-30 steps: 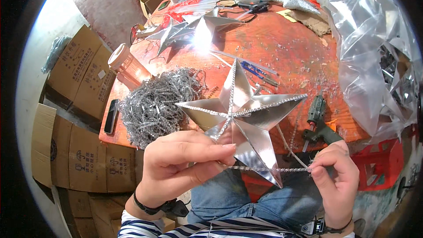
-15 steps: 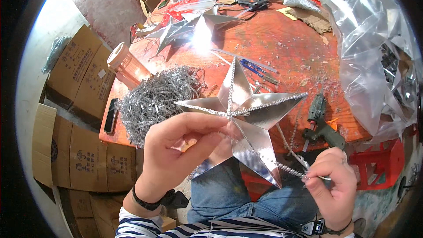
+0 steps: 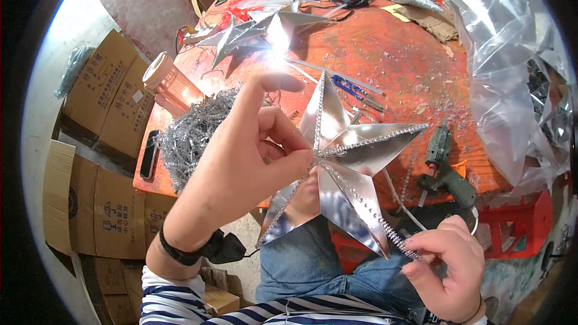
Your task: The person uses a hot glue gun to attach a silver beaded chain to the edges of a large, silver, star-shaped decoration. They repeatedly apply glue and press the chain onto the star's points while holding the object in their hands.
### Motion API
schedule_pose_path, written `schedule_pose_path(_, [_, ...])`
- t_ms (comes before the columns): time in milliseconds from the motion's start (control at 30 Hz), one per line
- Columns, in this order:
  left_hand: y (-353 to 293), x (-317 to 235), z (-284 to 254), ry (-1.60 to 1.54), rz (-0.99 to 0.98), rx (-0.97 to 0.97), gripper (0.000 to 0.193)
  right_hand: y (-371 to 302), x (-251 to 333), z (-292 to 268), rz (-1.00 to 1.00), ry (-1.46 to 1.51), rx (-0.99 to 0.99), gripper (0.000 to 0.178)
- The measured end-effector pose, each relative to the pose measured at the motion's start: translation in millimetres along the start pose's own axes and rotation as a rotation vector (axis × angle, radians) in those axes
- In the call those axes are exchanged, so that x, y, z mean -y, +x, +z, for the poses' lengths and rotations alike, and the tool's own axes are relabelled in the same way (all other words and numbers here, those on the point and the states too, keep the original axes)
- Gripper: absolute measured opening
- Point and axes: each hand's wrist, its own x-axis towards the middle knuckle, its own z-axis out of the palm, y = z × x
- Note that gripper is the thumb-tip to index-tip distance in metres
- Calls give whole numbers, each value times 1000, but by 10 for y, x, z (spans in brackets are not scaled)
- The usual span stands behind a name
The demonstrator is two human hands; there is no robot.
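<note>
A shiny silver five-pointed star (image 3: 343, 189) is held up in front of me, its ridges lined with silver beaded trim (image 3: 373, 135). My left hand (image 3: 241, 156) pinches at the star's centre with thumb and finger, the index finger raised; its fingertips partly hide what they grip. Lower right, my right hand (image 3: 448, 268) is closed on the end of a silver trim strand (image 3: 394, 238). That strand runs from the centre along the lower right point and past its edge. The star's left point is hidden behind my left hand.
A glue gun (image 3: 442, 162) lies right on the red table (image 3: 409, 72). Left are a tangled silver tinsel heap (image 3: 195, 129), a lidded cup (image 3: 171, 84) and a phone (image 3: 149, 155). Behind lie more stars (image 3: 265, 30) and blue-handled pliers (image 3: 355, 91). Plastic bags (image 3: 506, 54) hang right; cardboard boxes (image 3: 102, 96) stand left.
My left index finger has lifted off the star's centre, and that hand has turned more upright. My right hand has dropped slightly down and left; the strand now lies along the lower right point.
</note>
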Motion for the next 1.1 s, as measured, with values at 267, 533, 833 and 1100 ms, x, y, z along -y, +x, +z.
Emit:
schedule_pose_path(267, [120, -112, -87, 63, -48, 190, 66, 14, -25, -106, -238, 227, 89, 29])
schedule_pose_path(533, [184, -97, -43, 155, -4, 220, 65, 22, -68, -112, -229, 175, 102, 27])
schedule_pose_path(833, [223, -26, -52, 36, 21, 257, 65, 30, -80, -121, -240, 162, 110, 26])
schedule_pose_path(1100, [286, 71, -115, -55, -81, 250, 57, 12, -89, -111, -195, 170, 103, 28])
